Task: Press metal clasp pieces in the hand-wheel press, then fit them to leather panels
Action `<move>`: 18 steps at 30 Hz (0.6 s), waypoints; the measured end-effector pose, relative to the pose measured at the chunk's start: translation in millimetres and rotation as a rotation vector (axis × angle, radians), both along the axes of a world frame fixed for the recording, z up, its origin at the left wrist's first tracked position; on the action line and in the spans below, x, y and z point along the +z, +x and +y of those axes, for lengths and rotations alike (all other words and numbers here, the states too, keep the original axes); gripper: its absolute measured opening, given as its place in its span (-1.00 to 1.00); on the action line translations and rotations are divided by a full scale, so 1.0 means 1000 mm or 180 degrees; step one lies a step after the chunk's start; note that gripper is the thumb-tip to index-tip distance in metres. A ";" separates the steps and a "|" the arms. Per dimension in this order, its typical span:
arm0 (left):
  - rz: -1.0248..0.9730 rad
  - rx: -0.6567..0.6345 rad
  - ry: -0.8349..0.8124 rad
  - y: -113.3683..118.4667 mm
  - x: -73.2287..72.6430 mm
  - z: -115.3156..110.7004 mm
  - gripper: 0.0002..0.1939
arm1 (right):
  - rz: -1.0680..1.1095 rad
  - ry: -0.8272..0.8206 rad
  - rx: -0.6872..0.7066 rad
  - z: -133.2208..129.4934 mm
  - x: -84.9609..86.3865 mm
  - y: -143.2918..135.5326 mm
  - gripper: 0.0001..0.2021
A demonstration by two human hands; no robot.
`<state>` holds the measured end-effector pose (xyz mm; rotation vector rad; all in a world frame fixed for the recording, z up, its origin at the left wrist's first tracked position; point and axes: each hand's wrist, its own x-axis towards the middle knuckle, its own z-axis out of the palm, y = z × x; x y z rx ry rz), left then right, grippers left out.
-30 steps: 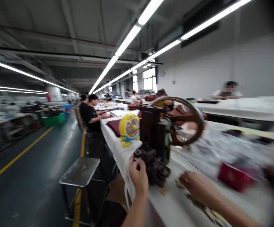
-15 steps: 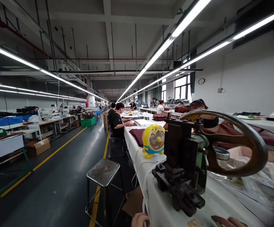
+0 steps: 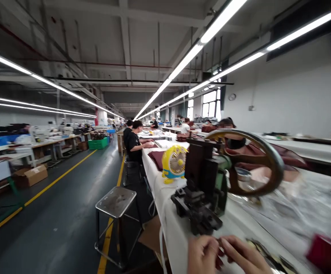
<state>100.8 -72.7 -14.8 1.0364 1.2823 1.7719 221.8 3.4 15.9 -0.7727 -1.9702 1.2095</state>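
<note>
My left hand (image 3: 202, 253) and my right hand (image 3: 243, 253) meet low in the view, just in front of a dark metal hand press. Thumbs and fingers of both are pinched close together. Something small and dark may be between the fingertips, but it is too small and blurred to name. The hand press (image 3: 202, 167) stands on the white-covered table (image 3: 172, 224), with a large worn wheel (image 3: 276, 163) at its right side. Right of my right hand, dark and pale flat pieces (image 3: 268, 255) lie on the table, partly hidden.
A yellow and blue fan (image 3: 177, 163) stands behind the press, beside folded maroon fabric (image 3: 156, 159). Clear plastic bags (image 3: 291, 205) spread over the table's right. A metal stool (image 3: 116, 201) stands in the aisle at left. Co-workers (image 3: 135, 142) sit farther along the table.
My hands have risen into view and come together in front of the press; before, they were apart at the bottom edge. The camera has turned right, and a red item appears at lower right.
</note>
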 end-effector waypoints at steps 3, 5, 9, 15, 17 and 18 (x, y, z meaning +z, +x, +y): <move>0.1300 0.0514 0.0396 -0.029 0.013 -0.012 -0.47 | -0.0147 -0.0135 -0.0016 -0.005 -0.001 0.003 -0.47; 0.2036 0.0973 0.0615 -0.055 0.015 -0.007 -0.58 | -0.0417 -0.0003 0.0043 -0.006 -0.002 0.004 -0.52; 0.3020 0.1475 0.0882 -0.102 0.010 0.024 -0.71 | -0.0922 0.0393 0.0225 -0.008 -0.005 0.005 -0.65; 0.3404 0.1574 0.0959 -0.125 0.014 0.058 -0.74 | -0.1219 0.0700 0.0305 -0.005 -0.006 0.006 -0.68; 0.3503 0.1397 0.0862 -0.124 0.015 0.063 -0.73 | -0.1236 0.0663 0.0310 -0.005 -0.006 0.007 -0.69; 0.3556 0.1289 0.0798 -0.124 0.016 0.063 -0.72 | -0.1227 0.0644 0.0314 -0.005 -0.005 0.007 -0.69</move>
